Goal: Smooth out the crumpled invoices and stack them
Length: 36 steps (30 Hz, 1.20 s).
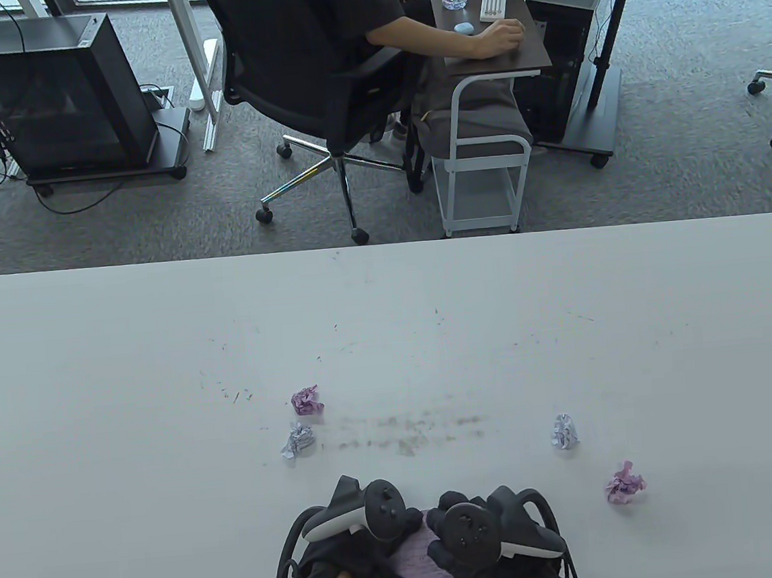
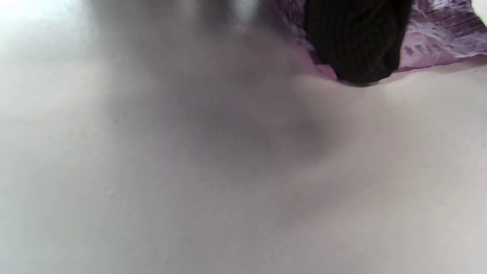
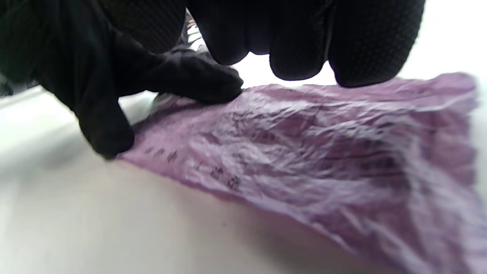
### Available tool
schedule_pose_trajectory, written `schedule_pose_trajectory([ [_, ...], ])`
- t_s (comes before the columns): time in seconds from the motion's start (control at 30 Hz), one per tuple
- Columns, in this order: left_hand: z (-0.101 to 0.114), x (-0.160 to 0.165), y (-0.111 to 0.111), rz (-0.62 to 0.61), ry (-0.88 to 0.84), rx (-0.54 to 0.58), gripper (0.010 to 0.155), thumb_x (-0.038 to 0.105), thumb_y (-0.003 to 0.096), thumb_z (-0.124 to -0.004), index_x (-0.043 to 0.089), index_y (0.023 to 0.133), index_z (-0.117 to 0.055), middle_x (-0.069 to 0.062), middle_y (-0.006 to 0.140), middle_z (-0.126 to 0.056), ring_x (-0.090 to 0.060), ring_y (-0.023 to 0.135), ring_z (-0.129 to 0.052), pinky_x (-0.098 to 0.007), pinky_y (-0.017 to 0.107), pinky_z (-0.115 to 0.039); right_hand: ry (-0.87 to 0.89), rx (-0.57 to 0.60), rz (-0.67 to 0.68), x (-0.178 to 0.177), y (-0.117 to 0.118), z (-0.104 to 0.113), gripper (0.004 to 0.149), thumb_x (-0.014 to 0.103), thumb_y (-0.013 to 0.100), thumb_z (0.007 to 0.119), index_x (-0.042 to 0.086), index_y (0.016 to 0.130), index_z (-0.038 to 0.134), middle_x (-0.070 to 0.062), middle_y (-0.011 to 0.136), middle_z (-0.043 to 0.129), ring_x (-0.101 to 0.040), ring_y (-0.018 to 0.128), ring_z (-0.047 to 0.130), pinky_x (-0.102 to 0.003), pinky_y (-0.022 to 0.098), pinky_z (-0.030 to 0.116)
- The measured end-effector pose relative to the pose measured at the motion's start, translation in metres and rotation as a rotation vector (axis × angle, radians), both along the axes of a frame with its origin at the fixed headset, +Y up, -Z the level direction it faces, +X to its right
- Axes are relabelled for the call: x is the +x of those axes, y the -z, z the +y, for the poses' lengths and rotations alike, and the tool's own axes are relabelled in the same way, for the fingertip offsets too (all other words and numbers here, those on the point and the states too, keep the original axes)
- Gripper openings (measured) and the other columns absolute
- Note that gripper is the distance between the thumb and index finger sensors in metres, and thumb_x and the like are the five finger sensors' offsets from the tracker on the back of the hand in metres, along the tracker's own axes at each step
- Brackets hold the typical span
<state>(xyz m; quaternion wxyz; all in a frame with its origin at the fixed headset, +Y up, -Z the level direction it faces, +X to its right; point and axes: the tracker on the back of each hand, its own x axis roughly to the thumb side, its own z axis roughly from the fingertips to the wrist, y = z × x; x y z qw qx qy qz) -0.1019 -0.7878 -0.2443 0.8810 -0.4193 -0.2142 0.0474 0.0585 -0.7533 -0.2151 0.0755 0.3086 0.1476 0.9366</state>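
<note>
Purple invoice fills my right wrist view, opened out on the bench but heavily wrinkled, its far right corner lifting off the surface. I read this as the first sheet, mid-flattening. From the table view it sits at the near edge, tucked between both hands. My left hand presses down on the sheet's left end, and one of its fingers lies flat along the paper's edge. My right hand hovers over the right side with its fingertips curled just above the paper; whether they touch or pinch it, I cannot tell.

Further out, four balls wait untouched: a purple one and a white one close together ahead to the left, another white one and another purple one to the right, well apart from the first pair. No stack exists yet. So I judge we're early: one sheet partly smoothed, four to open, then the stacking.

Beyond the bench, a person sits in an office chair at a small side table.
</note>
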Motion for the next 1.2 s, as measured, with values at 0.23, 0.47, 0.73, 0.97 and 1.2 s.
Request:
schedule_pose_trajectory([
  [0.23, 0.000, 0.001, 0.000, 0.001, 0.009, -0.006, 0.088, 0.047, 0.0484, -0.085, 0.043, 0.107, -0.019, -0.006, 0.105, 0.013, -0.052, 0.094, 0.012, -0.070, 0.065, -0.019, -0.208, -0.087, -0.019, -0.016, -0.004, -0.017, 0.057, 0.042, 0.058, 0.067, 0.015, 0.104, 0.050, -0.020, 0.106, 0.048, -0.038, 0.084, 0.065, -0.055, 0.049, 0.078],
  [0.47, 0.000, 0.000, -0.001, 0.020, 0.023, -0.007, 0.092, 0.049, 0.0481, -0.084, 0.039, 0.107, -0.014, -0.005, 0.104, 0.014, -0.052, 0.094, 0.013, -0.070, 0.065, -0.019, -0.243, -0.141, -0.205, -0.001, 0.004, -0.017, 0.057, 0.041, 0.059, 0.067, 0.014, 0.105, 0.047, -0.020, 0.105, 0.048, -0.036, 0.082, 0.066, -0.055, 0.047, 0.079],
  [0.73, 0.000, -0.001, -0.001, 0.026, 0.016, -0.006, 0.094, 0.049, 0.0479, -0.084, 0.038, 0.107, -0.013, -0.005, 0.104, 0.014, -0.052, 0.094, 0.013, -0.070, 0.065, -0.018, -0.273, -0.174, -0.389, 0.024, 0.012, -0.012, 0.052, 0.038, 0.060, 0.068, 0.010, 0.101, 0.053, -0.024, 0.102, 0.054, -0.038, 0.077, 0.073, -0.056, 0.043, 0.083],
  [0.97, -0.001, -0.002, 0.000, 0.027, 0.015, -0.001, 0.093, 0.050, 0.0475, -0.084, 0.038, 0.107, -0.014, -0.005, 0.104, 0.014, -0.051, 0.094, 0.013, -0.070, 0.065, -0.018, -0.185, -0.181, -0.420, 0.051, 0.018, -0.011, 0.053, 0.040, 0.059, 0.068, 0.010, 0.101, 0.056, -0.024, 0.101, 0.056, -0.038, 0.076, 0.074, -0.056, 0.043, 0.083],
  [1.2, -0.001, -0.002, 0.000, 0.025, 0.013, -0.001, 0.093, 0.050, 0.0475, -0.084, 0.038, 0.107, -0.014, -0.005, 0.104, 0.014, -0.052, 0.094, 0.013, -0.071, 0.064, -0.018, 0.041, -0.017, -0.199, 0.039, 0.009, 0.013, 0.052, 0.042, 0.057, 0.070, 0.013, 0.100, 0.061, -0.022, 0.102, 0.061, -0.042, 0.079, 0.076, -0.057, 0.044, 0.082],
])
